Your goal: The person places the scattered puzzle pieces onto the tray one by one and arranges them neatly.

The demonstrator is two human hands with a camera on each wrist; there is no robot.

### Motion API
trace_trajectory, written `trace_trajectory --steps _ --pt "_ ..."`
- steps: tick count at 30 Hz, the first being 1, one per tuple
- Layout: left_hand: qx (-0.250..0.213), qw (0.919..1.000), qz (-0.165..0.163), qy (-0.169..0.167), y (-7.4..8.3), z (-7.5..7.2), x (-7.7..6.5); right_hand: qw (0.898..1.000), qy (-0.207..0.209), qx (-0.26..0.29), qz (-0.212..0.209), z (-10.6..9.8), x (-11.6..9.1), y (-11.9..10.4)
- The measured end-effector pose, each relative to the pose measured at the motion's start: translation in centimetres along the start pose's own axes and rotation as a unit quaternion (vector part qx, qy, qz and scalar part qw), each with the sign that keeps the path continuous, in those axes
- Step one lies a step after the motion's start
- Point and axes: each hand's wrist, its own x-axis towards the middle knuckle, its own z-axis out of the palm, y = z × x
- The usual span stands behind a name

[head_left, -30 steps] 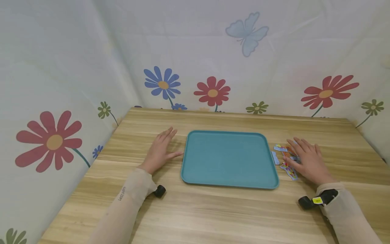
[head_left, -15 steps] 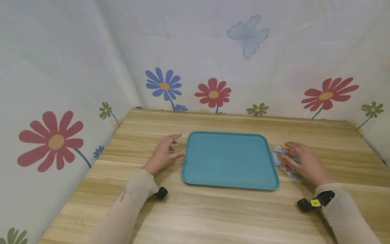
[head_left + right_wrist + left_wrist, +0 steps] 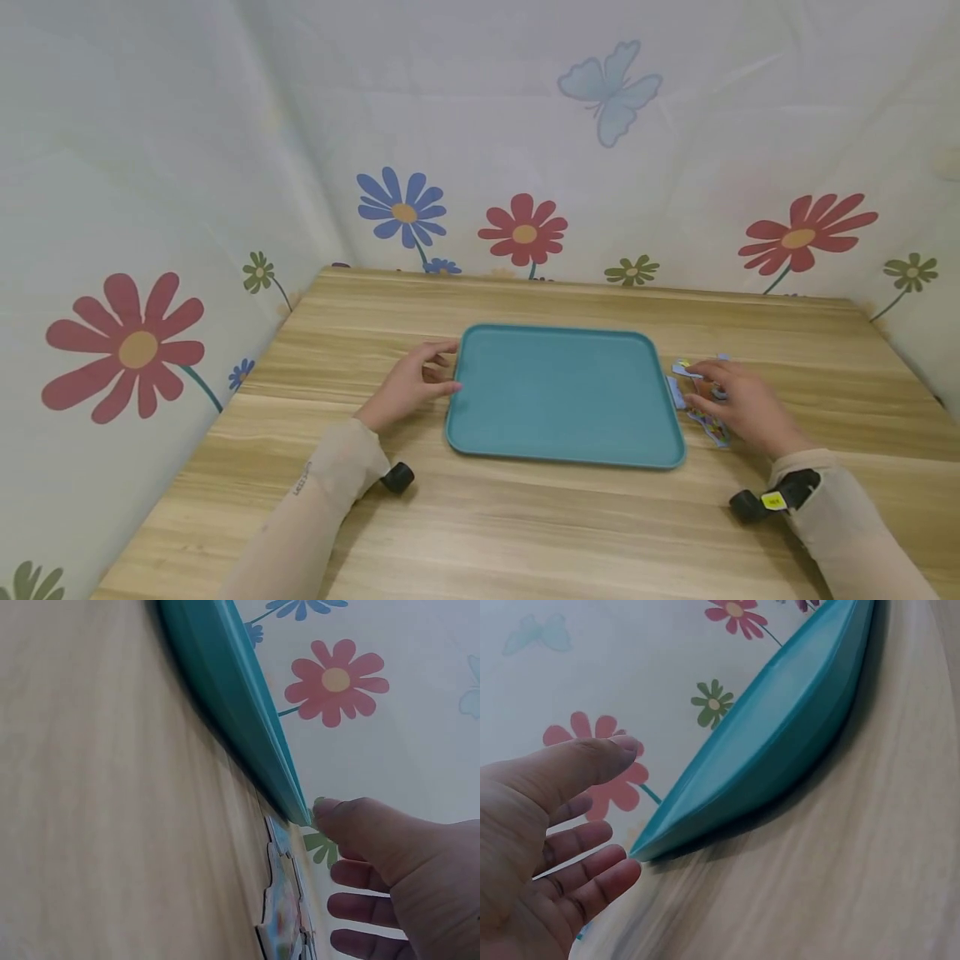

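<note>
Teal tray (image 3: 566,396) is sitting flat on the wooden table (image 3: 525,533), between our two hands. Left hand (image 3: 408,385) is reaching its left rim, thumb standing off from loosely bent fingers; we're not seeing it gripping anything, and we can't tell whether it's touching the rim. Right hand (image 3: 753,408) is hovering at the puzzle pieces (image 3: 677,392) just off the tray's right side, fingers slightly bent, partly covering them; it isn't grasping anything we're seeing, and contact is unclear. Main risk we're flagging: pieces are lying tight against or just beside the right edge, so any push on the tray that way could be shoving or wedging them under the rim. Second: they're looking thin and flat, so fingertips could be skidding them instead of lifting, or dragging neighbours along, since they're bunching close. Third: if the left hand is leaning on the rim without the right side bracing, the tray could be sliding or tipping. We're treating the tight gap on the right as the likeliest cause of trouble.
</note>
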Motion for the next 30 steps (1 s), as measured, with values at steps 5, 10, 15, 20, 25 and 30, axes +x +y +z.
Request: trace_trajectory --steps 5,10,15,20,25,30 --pt "-0.033 0.9994 -0.006 0.001 -0.5 0.4 0.0 0.999 -0.034 -0.007 0.002 -0.1 0.1 -0.2" --pt "-0.050 0.9987 -0.010 -0.001 -1.0 0.8 0.1 0.999 -0.047 -0.016 -0.009 -0.1 0.5 -0.2" --pt "-0.046 0.9988 -0.016 0.004 -1.5 1.3 0.2 0.998 -0.044 -0.021 -0.036 -0.1 0.7 -0.1" --pt "-0.045 0.9985 -0.030 -0.003 -1.8 1.4 0.2 0.997 -0.061 -0.019 -0.046 -0.3 1.0 -0.3" --pt "-0.058 0.9972 -0.046 -0.013 -2.1 1.5 0.3 0.995 -0.094 -0.003 -0.036 -0.5 1.3 -0.5" --pt "-0.059 0.9970 -0.048 -0.017 -2.1 1.6 0.2 0.993 -0.110 -0.014 -0.033 -0.4 1.7 -0.7"
